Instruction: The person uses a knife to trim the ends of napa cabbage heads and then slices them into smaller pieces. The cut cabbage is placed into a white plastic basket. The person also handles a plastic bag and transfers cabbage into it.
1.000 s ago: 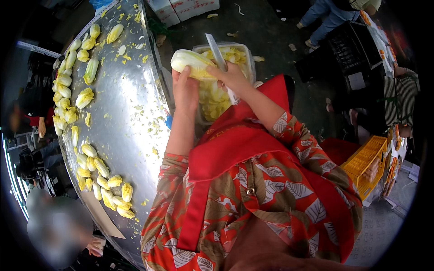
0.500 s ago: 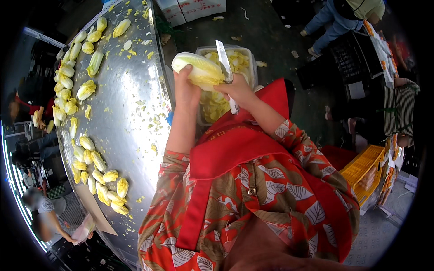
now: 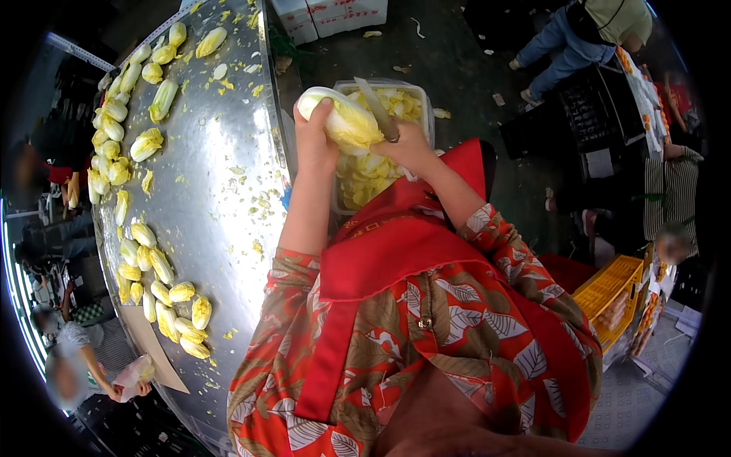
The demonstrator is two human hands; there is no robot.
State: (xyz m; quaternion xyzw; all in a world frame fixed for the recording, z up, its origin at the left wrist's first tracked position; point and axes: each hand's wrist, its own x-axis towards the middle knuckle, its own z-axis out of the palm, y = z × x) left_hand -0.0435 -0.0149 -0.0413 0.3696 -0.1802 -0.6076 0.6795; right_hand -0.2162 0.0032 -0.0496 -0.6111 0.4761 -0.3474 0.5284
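A napa cabbage [image 3: 346, 122], white at its base and yellow at the leafy end, is gripped in my left hand [image 3: 314, 137] with the thumb along its side. The fingers of my right hand [image 3: 409, 146] are wrapped round a knife [image 3: 375, 105], whose blade points up and away beside the leafy end. My right fingertips are close to the leaf tips; whether they touch them I cannot tell. Below both hands stands a pale plastic tub [image 3: 429, 114] holding loose yellow leaves [image 3: 369, 183].
On my left, a metal table [image 3: 221, 152] carries several napa cabbages [image 3: 146, 144] along its far side, with leaf scraps scattered about. White boxes [image 3: 343, 17] stand ahead. At right are a yellow crate [image 3: 609, 297] and people; a person [image 3: 99, 365] with a bag is at lower left.
The knife blade has tilted further left and now lies closer to the cabbage's leafy end. The cabbage has shifted slightly right, and my right hand has moved a little right too.
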